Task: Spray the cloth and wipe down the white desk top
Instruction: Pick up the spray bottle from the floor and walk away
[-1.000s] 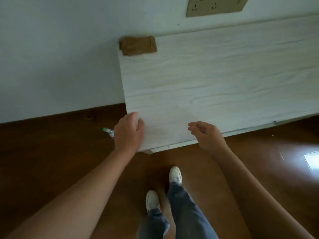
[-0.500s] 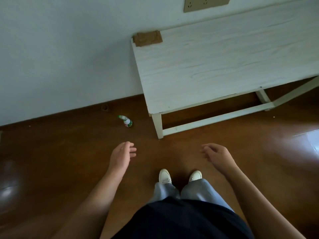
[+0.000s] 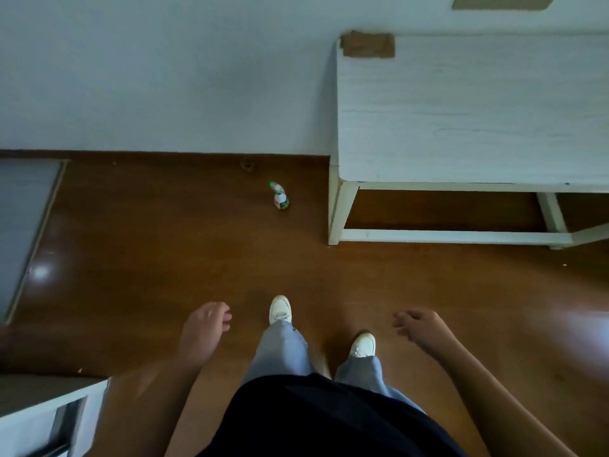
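The white desk top [image 3: 468,120] fills the upper right of the head view, against the wall. A brown cloth [image 3: 367,44] lies folded on its far left corner. A small spray bottle [image 3: 280,196] with a green top stands on the brown floor, left of the desk's front leg. My left hand [image 3: 204,328] and my right hand [image 3: 420,328] hang low over the floor, well back from the desk, fingers loosely curled and holding nothing.
My legs and white shoes [image 3: 280,310] stand between my hands. The desk's white frame [image 3: 342,209] reaches the floor. A grey panel [image 3: 23,219] lies at the left and a white furniture edge [image 3: 49,420] at the lower left. A wall socket [image 3: 501,1] sits above the desk.
I have stepped back from the desk. Both hands left its front edge and dropped to my sides; the desk shifted up and right, and the spray bottle came into full view.
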`<state>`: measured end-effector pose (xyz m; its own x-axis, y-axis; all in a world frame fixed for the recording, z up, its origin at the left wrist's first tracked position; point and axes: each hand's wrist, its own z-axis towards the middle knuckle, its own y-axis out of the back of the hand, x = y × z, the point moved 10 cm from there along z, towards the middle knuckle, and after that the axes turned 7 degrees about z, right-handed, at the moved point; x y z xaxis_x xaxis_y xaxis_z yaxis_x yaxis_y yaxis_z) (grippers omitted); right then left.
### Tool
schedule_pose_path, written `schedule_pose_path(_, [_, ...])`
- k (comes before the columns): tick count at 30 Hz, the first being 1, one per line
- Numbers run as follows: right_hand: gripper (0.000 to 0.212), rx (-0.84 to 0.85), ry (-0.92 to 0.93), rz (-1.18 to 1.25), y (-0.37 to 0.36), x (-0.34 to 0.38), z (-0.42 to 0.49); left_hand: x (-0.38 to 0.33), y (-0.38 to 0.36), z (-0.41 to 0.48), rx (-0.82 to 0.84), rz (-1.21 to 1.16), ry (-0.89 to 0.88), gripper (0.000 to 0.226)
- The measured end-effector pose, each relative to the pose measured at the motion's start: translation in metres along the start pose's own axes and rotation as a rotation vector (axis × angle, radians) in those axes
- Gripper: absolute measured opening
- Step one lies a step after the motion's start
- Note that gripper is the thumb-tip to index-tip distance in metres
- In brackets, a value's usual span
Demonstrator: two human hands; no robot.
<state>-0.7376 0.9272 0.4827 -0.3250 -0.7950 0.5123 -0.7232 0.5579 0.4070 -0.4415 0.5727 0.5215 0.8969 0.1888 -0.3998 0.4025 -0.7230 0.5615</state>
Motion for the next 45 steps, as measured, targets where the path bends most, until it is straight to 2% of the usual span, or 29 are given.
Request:
schedule_pose_path(5, [0.024, 0.084, -0.014, -0.127, -0.063, 0.032, 0.002, 0.043, 0.059, 0.044, -0.011, 0.006, 0.049, 0.032])
schedule_pose_path(12, [0.023, 0.016, -0.023, -0.068, -0.153, 0.122, 0.017, 0.08, 0.156, 0.142, 0.07, 0.107, 0.074, 0.03])
schedule_pose_path(18, [0.021, 0.109, 0.118, -0.2, -0.218, 0.217, 0.026, 0.071, 0.199, 0.197, 0.117, 0.128, 0.079, 0.029])
schedule_pose_path(24, [0.023, 0.161, 0.144, -0.206, -0.247, 0.277, 0.07, 0.01, 0.184, 0.223, 0.199, 0.093, 0.081, 0.029])
schedule_pose_path(29, [0.025, 0.226, 0.101, -0.173, -0.267, 0.315, 0.133, -0.037, 0.162, 0.256, 0.192, 0.191, 0.015, 0.025])
schedule_pose_path(36, [0.02, 0.242, -0.014, -0.093, -0.3, 0.336, 0.315, -0.066, 0.112, 0.387, 0.124, 0.172, 0.065, 0.02])
schedule_pose_path(39, [0.019, 0.217, 0.052, -0.136, -0.325, 0.347, 0.4, -0.082, 0.075, 0.46, 0.132, 0.183, 0.042, 0.023])
schedule_pose_path(45, [0.025, 0.006, 0.169, -0.299, -0.361, 0.356, 0.569, -0.115, -0.002, 0.598, 0.255, 0.227, -0.05, 0.029])
